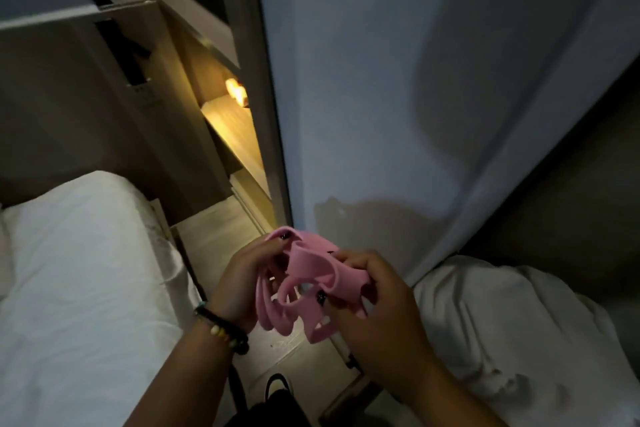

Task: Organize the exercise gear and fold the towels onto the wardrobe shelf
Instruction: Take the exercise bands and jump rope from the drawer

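Pink band (304, 291) held in both hands.
My left hand (242, 284) and right hand (374, 302) each grip the bunched loops, between two white beds (79, 274).

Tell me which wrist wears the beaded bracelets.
The left hand's wrist: dark and coloured beaded bracelets circle it. The right hand's wrist is bare. Both hands grip the pink band.
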{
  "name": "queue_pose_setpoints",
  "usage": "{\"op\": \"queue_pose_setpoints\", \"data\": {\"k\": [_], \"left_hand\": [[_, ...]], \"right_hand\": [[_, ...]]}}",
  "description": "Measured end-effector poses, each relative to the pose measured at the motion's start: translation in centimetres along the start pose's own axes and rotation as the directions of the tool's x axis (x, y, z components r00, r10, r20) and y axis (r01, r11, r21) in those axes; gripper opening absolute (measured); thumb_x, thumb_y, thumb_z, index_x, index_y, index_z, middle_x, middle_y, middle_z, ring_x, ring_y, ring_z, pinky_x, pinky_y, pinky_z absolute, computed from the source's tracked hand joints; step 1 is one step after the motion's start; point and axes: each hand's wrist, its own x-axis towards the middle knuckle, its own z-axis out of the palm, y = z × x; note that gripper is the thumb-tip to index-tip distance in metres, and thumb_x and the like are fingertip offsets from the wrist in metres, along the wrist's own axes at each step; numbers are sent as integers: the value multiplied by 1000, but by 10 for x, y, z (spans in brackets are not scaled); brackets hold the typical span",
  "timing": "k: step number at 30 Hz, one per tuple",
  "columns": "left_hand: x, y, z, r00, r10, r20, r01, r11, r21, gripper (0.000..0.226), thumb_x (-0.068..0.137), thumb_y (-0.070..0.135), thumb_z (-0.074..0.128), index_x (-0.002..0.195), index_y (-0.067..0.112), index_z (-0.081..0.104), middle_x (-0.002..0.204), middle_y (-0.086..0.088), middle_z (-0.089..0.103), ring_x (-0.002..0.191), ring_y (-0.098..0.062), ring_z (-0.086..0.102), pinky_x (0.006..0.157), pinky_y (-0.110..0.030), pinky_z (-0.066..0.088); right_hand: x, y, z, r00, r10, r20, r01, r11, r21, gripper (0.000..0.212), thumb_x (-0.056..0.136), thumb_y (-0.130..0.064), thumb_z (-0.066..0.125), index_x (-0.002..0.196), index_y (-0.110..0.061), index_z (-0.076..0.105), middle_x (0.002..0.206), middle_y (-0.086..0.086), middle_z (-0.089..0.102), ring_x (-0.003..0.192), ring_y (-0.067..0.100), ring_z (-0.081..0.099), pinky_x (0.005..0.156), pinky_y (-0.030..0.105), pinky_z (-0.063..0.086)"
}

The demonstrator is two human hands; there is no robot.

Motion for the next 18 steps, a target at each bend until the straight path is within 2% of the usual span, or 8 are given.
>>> {"op": "queue_pose_setpoints", "data": {"k": [3,6,8,10,13,14,18], "left_hand": [[1,14,-16,990,-26,-139,13,995,-99,27,90,37,55,101,14,63,93,-10,65,85,-26,61,81,-45,49],[7,29,-49,949,-5,-315,-44,988,-149,44,94,43,50,117,7,59,111,-17,65,100,-33,62,88,-48,48],[13,37,-70,902,35,-431,-104,985,-137,46,91,42,55,122,8,57,118,-19,64,108,-35,61,84,-43,49],[24,46,-94,874,45,-483,-144,975,-170,36,95,36,52,118,10,59,112,-12,66,105,-28,61,79,-38,48],[47,52,-127,862,43,-504,-173,961,-214,33,98,29,49,121,6,55,105,-5,65,97,-21,61,82,-37,50],[57,55,-137,857,37,-513,-180,956,-233,32,97,25,51,120,5,55,103,-6,66,96,-21,63,82,-37,51],[97,70,-173,843,-7,-537,-159,952,-261,10,94,13,54,96,8,62,72,2,73,80,-18,67,59,-25,52]], "right_hand": [[17,-4,31,998,-66,-4,66,998,4,36,77,-5,76,102,-24,60,105,-18,60,101,7,61,78,26,57],[39,-12,60,996,-91,5,91,996,21,39,76,-9,79,104,-27,59,108,-19,61,100,1,60,75,18,54],[54,-20,72,999,-39,38,37,998,55,38,77,-5,76,103,-25,58,108,-14,60,96,-1,60,70,14,53],[77,-23,88,997,8,71,-13,998,68,37,77,-5,75,101,-25,56,105,-12,59,95,-3,59,64,14,54],[115,-19,115,1000,21,16,-20,998,-61,33,74,-18,79,91,-33,55,90,-13,59,86,8,59,65,27,58],[129,-18,125,999,37,-5,-37,996,-82,32,74,-19,80,88,-32,55,87,-11,59,81,11,59,62,27,57],[185,-13,171,993,103,-51,-106,992,-62,26,76,-9,75,86,-21,55,74,-3,60,64,3,59,52,16,46]]}}
